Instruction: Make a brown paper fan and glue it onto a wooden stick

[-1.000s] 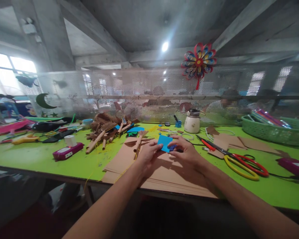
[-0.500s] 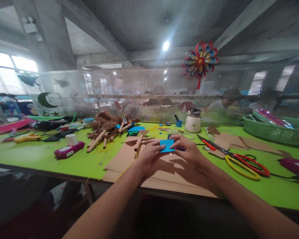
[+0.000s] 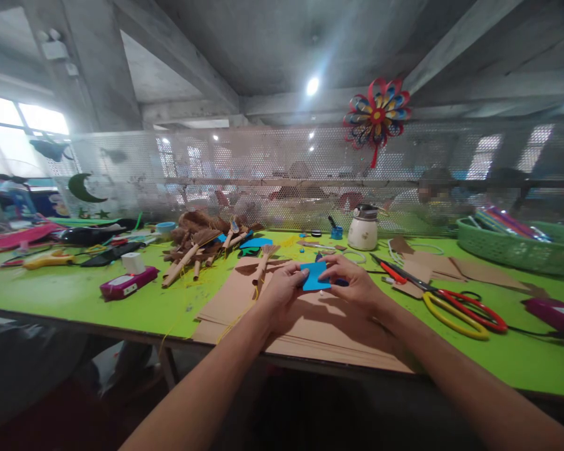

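Note:
Between my two hands is a small blue piece of paper or card (image 3: 315, 277), held above the table. My left hand (image 3: 284, 289) pinches its left edge with the thumb on top. My right hand (image 3: 355, 282) grips the right edge between thumb and fingers. Below them lies a stack of brown paper sheets (image 3: 338, 335). A rolled brown paper tube with a fringed end (image 3: 262, 266) rests on the sheets, just beyond my left hand. Something dark blue shows partly behind my right hand; I cannot make out what it is.
Scissors with red and yellow handles (image 3: 455, 310) lie right of my right arm. A white jug (image 3: 363, 228) and a green basket (image 3: 512, 247) stand further back. On the left are a pile of brown paper tubes (image 3: 192, 250) and a purple power strip (image 3: 129, 283).
The blue piece is tilted slightly more towards me, and more of its face shows. Both hands keep their hold with only small finger shifts. The view has shifted a little.

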The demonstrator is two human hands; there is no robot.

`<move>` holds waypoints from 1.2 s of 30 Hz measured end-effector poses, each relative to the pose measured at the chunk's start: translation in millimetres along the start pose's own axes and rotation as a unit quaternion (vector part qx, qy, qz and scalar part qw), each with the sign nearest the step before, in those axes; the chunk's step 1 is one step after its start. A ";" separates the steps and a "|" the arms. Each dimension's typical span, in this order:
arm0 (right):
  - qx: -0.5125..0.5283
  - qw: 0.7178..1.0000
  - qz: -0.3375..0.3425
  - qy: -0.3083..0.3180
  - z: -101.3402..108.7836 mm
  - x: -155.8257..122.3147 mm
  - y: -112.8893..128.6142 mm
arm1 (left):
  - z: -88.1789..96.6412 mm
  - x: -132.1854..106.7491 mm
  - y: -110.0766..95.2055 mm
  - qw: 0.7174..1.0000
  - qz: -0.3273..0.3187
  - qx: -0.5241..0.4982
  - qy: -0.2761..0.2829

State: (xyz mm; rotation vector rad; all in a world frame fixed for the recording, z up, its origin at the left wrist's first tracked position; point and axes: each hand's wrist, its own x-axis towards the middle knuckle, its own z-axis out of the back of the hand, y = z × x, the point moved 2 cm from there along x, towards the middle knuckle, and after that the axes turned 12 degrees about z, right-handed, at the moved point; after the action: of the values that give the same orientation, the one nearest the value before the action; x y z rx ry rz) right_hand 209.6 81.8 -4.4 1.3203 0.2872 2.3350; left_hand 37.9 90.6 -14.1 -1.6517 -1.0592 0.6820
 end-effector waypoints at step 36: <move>0.240 0.939 -0.193 -0.154 -7.4 0.7 -5.4 | -14.6 -5.3 -2.2 0.990 -0.025 0.139 -0.018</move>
State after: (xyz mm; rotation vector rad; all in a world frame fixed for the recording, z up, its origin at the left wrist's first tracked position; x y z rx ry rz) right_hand 204.5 87.2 -9.8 1.6463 0.9657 1.7544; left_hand 47.0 79.6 -7.6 -1.3731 -0.9798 0.7912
